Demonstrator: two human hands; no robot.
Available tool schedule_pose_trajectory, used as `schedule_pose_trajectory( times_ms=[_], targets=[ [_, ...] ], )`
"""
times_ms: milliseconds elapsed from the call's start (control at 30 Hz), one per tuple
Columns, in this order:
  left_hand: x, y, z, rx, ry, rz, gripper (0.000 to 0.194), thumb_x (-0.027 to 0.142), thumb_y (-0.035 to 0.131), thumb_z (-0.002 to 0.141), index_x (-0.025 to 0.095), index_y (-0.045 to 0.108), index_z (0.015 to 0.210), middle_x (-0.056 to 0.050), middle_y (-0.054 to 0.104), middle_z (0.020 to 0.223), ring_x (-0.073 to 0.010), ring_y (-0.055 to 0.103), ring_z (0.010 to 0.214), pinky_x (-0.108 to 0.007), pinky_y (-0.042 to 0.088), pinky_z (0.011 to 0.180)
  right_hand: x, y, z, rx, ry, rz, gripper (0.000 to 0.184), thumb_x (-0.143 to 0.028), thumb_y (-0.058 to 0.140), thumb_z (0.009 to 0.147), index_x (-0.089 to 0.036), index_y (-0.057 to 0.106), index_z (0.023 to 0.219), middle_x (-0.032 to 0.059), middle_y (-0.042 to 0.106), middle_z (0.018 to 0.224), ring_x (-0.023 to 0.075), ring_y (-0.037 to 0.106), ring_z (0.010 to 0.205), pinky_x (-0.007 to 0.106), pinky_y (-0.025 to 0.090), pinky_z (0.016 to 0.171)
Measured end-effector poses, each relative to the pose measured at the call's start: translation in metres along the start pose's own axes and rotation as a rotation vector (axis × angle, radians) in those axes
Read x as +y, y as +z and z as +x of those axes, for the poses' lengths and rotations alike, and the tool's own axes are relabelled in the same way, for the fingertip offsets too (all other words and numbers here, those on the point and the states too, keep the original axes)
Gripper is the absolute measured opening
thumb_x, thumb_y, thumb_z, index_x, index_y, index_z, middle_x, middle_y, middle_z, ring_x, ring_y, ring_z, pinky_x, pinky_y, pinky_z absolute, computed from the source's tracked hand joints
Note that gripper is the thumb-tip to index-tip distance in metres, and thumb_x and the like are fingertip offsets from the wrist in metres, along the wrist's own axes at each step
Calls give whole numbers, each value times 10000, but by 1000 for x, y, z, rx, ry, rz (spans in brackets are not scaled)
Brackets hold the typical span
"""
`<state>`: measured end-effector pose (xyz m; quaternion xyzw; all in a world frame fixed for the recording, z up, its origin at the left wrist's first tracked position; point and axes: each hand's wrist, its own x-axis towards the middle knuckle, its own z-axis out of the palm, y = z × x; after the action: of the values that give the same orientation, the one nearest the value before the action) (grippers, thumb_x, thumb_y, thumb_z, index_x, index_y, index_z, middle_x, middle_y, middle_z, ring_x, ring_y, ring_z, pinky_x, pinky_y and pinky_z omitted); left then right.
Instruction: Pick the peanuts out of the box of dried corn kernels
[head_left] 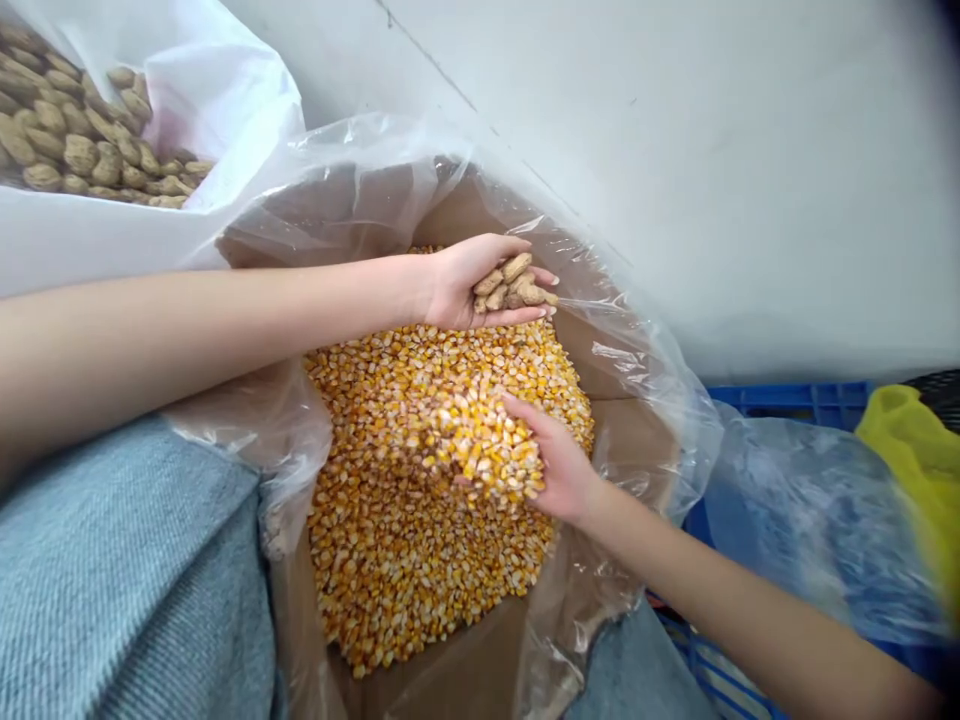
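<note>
Palm up, my left hand (457,285) cups several unshelled peanuts (514,285), its fingers curled around them. It is held above a large heap of dried corn kernels (420,570) in a bag lined with clear plastic (645,400). Lower and to the right, my right hand (562,465) scoops a mound of corn kernels (480,445) over the same heap. Most of its fingers are hidden under the kernels; the thumb shows on top.
A white sack (232,100) of unshelled peanuts (82,140) stands at the upper left. At the right are a blue plastic crate (795,400), a clear plastic bag (817,510) and a yellow bag (911,460). A pale wall (675,170) rises behind. My jeans-covered leg (135,580) is close at the left.
</note>
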<state>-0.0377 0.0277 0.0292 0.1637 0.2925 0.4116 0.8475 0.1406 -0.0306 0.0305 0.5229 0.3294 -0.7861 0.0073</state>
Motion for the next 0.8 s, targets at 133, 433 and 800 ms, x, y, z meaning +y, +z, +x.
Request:
schedule_pose_trajectory(
  times_ms=[133, 433, 800],
  targets=[
    [-3, -1, 1, 14, -18, 5, 390, 320, 269, 837, 70, 471, 1058, -39, 551, 695, -82, 551, 707, -185, 449, 665, -22, -11, -30, 75, -107, -134, 474, -363, 358, 783, -246, 285, 1237, 56, 425, 1171, 172, 463, 1010, 371, 427, 790],
    [-6, -4, 6, 6, -9, 46, 400, 323, 278, 822, 73, 456, 1078, -48, 559, 728, -104, 561, 752, -192, 448, 673, -11, -22, -73, 202, -49, -878, 757, -392, 574, 640, -360, 169, 1278, 7, 116, 1340, 229, 380, 1088, 344, 426, 804],
    [-9, -5, 7, 9, -22, 56, 395, 308, 279, 817, 67, 455, 1075, -47, 550, 708, -105, 557, 762, -188, 450, 664, 61, -18, -22, -33, 533, -805, 763, -605, 373, 678, -187, 207, 1294, 57, 172, 1328, 271, 226, 1179, 445, 368, 826]
  ],
)
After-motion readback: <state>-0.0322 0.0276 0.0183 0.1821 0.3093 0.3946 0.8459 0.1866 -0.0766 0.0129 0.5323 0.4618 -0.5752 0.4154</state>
